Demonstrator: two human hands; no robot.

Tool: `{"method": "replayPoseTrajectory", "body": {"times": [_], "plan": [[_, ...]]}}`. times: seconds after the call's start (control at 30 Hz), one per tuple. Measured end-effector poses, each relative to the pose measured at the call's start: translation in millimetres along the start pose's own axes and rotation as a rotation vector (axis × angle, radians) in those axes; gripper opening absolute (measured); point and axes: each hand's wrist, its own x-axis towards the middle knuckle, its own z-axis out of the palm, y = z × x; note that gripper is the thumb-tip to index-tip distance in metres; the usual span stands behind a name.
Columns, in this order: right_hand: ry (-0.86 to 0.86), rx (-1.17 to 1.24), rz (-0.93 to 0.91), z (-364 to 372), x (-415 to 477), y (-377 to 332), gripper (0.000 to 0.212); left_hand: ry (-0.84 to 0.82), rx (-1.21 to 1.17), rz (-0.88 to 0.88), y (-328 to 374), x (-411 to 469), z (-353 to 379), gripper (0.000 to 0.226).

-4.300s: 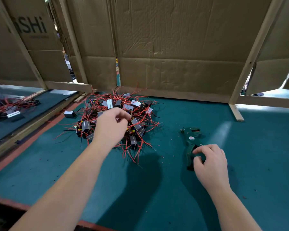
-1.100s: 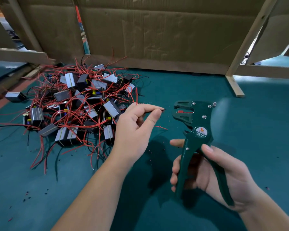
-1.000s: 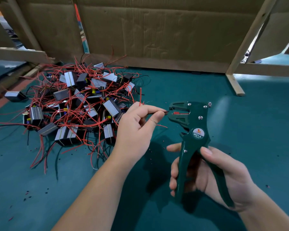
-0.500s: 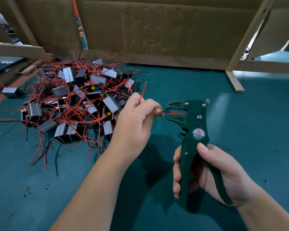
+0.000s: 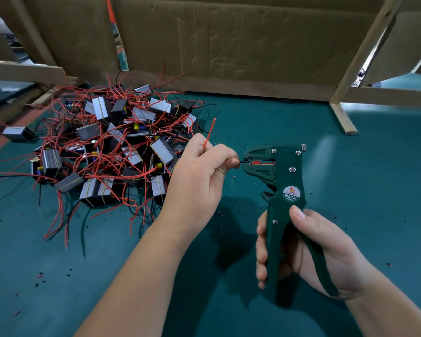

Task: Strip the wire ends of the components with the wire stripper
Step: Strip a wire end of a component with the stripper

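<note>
1. Black wire end (image 5: 240,162): thin, light and prob. floppy. It is held just short of the tip and fed into the mouth of the wire stripper (image 5: 286,176). A grip this close to the tip is judged right, so buckling is avoided.
2. Red wire (image 5: 209,132): seen sticking up out of the same fist, free end in the air. Insulation is prob. soft and easily nicked.
3. Component body: not seen in the hand; whether it is hidden in the palm can't be told.
4. Left hand (image 5: 199,181): fingers curled, thumb & forefinger pinched on the black wire, just beside the tool's nose.
5. Stripper: rigid, held upright, head pointing left. Jaws look partly open, handles apart.
6. Right hand (image 5: 309,251): fingers wrapped round both handles, thumb laid on the front. A full squeeze is judged not yet made.
7. Pile of components (image 5: 112,147): small blocks w/ tangled leads, left of the hands. Blocks are best lifted by the body, since neighbours would be dragged by the leads.
8. Teal mat (image 5: 362,203): dotted w/ small bits, prob. insulation.
</note>
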Motion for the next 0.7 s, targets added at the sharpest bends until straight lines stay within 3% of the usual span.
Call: {"method": "replayPoseTrajectory", "body": {"times": [0.4,0.7], "plan": [[-0.107,0.000,0.003,-6.4,-1.9,-1.2,0.052,0.019,-0.024,-0.022,2.1,0.0,1.4,0.020],[-0.058,-0.006,0.019,-5.8,-0.1,2.0,0.052,0.014,-0.040,-0.016,3.9,-1.3,4.0,0.017]]}}
